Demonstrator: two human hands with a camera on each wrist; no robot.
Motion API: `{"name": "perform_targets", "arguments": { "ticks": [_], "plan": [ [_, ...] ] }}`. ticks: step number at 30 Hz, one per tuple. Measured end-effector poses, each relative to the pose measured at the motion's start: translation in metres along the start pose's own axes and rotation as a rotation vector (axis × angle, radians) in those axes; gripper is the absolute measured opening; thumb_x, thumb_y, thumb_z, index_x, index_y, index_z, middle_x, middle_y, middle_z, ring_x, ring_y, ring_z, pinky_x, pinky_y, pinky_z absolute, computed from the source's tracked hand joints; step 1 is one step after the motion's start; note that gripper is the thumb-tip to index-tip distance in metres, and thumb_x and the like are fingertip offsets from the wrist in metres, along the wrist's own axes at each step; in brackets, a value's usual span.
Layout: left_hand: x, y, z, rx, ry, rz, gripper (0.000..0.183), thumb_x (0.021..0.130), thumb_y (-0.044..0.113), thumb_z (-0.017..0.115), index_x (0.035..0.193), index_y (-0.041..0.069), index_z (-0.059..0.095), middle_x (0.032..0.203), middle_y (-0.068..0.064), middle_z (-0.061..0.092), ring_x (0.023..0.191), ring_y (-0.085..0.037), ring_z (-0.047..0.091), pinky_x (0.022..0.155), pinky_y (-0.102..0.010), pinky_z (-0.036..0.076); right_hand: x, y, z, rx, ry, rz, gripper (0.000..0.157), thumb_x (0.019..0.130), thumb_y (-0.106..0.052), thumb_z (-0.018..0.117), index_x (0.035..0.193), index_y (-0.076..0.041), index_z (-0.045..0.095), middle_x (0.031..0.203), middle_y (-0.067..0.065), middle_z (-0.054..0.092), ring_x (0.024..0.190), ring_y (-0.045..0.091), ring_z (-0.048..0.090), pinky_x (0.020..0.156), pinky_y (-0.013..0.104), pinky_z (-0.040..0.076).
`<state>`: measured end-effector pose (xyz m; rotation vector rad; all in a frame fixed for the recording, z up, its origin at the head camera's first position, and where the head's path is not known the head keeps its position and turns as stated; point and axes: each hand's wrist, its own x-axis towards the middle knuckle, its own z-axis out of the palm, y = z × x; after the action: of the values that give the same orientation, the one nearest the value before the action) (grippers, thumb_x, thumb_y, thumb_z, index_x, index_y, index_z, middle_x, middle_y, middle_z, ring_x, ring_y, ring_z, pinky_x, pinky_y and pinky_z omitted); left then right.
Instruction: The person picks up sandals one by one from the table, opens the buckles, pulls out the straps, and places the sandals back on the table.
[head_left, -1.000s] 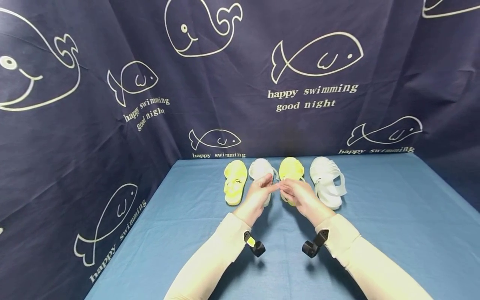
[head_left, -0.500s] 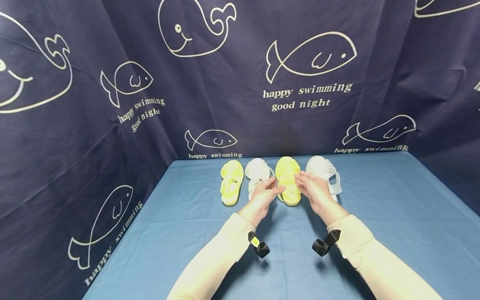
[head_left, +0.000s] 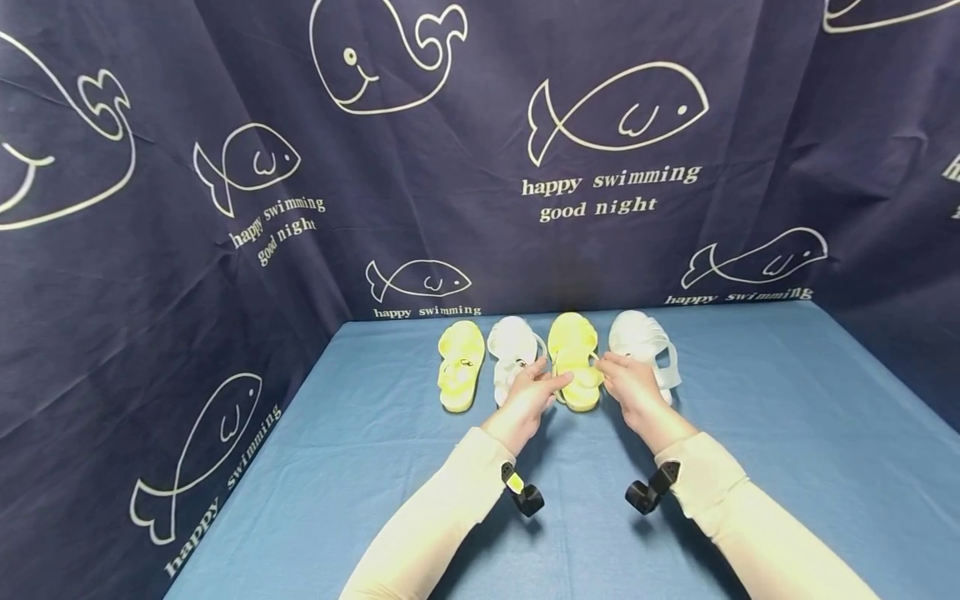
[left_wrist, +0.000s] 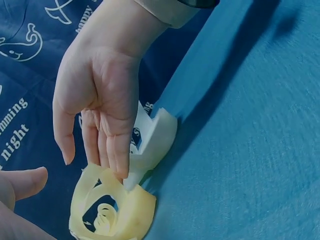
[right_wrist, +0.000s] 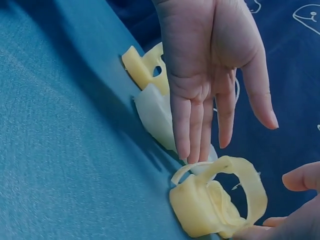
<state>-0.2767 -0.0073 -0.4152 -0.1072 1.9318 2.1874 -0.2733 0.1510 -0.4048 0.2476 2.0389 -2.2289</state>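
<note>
The fingers of the left hand (head_left: 525, 396) and the right hand (head_left: 633, 387) are held straight, thumbs apart from fingers, at either side of a pale yellow, rubbery-looking sandal (head_left: 572, 333) right of centre in the head view; whether its sides are pressed cannot be told. The left hand is cut off at the lower left of the left wrist view, the right hand at the lower right of the right wrist view. At centre right of the head view, the near part of a white, rubbery-looking sandal (head_left: 633, 329) is mostly hidden by the right hand. The cream sleeves (head_left: 435, 517) are cut off by the bottom edge. The pale yellow sandal is seen with a rounded far end, a thick sole and an arched strap (right_wrist: 259, 192), laid on blue cloth (head_left: 315, 467).
</note>
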Motion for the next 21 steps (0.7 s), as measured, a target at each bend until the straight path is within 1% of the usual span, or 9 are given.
{"name": "perform_targets", "arguments": {
  "ticks": [4, 6, 9, 13, 16, 21],
  "plan": [
    [0.002, -0.004, 0.002, 0.039, 0.02, -0.006, 0.078, 0.086, 0.018, 0.073, 0.148, -0.003, 0.031, 0.15, -0.026, 0.036, 0.14, -0.035, 0.036, 0.114, -0.046, 0.033, 0.002, 0.004, 0.001, -0.018, -0.006, 0.05, 0.062, 0.099, -0.013, 0.046, 0.15, 0.008, 0.016, 0.16, 0.021, 0.012, 0.146, 0.032, 0.018, 0.119, 0.041, 0.022],
    [0.003, -0.006, 0.003, 0.072, 0.024, -0.003, 0.078, 0.085, 0.02, 0.074, 0.147, -0.004, 0.032, 0.148, -0.025, 0.039, 0.138, -0.034, 0.038, 0.114, -0.048, 0.033, 0.003, 0.007, 0.003, -0.018, -0.01, 0.069, 0.062, 0.099, -0.013, 0.045, 0.15, 0.008, 0.015, 0.16, 0.021, 0.011, 0.147, 0.033, 0.017, 0.119, 0.042, 0.022],
    [0.006, -0.009, 0.006, 0.107, -0.008, 0.011, 0.071, 0.085, 0.021, 0.073, 0.142, -0.005, 0.039, 0.14, -0.021, 0.051, 0.131, -0.03, 0.047, 0.112, -0.047, 0.035, 0.004, 0.01, 0.004, -0.014, -0.011, 0.083, 0.061, 0.1, -0.012, 0.044, 0.15, 0.009, 0.016, 0.16, 0.022, 0.012, 0.147, 0.034, 0.017, 0.119, 0.042, 0.023],
    [0.011, -0.014, 0.008, 0.108, -0.06, 0.026, 0.057, 0.087, 0.02, 0.072, 0.133, -0.004, 0.05, 0.126, -0.014, 0.062, 0.116, -0.021, 0.057, 0.108, -0.042, 0.04, 0.005, 0.015, 0.006, -0.011, -0.001, 0.088, 0.058, 0.099, -0.011, 0.043, 0.149, 0.009, 0.02, 0.159, 0.024, 0.015, 0.146, 0.033, 0.019, 0.118, 0.043, 0.025],
    [0.013, -0.017, 0.008, 0.105, -0.067, 0.024, 0.056, 0.088, 0.018, 0.07, 0.134, -0.005, 0.049, 0.125, -0.014, 0.062, 0.112, -0.019, 0.059, 0.106, -0.04, 0.042, 0.005, 0.017, 0.007, -0.011, 0.001, 0.09, 0.058, 0.099, -0.011, 0.043, 0.149, 0.008, 0.02, 0.159, 0.024, 0.016, 0.146, 0.033, 0.019, 0.117, 0.043, 0.027],
    [0.014, -0.019, 0.007, 0.085, -0.059, 0.002, 0.062, 0.089, 0.016, 0.069, 0.14, -0.006, 0.041, 0.133, -0.018, 0.056, 0.12, -0.024, 0.056, 0.109, -0.043, 0.04, 0.004, 0.018, 0.005, -0.001, 0.011, 0.096, 0.06, 0.099, -0.013, 0.044, 0.151, 0.005, 0.019, 0.159, 0.023, 0.015, 0.146, 0.033, 0.018, 0.117, 0.041, 0.027]
  ]
}}
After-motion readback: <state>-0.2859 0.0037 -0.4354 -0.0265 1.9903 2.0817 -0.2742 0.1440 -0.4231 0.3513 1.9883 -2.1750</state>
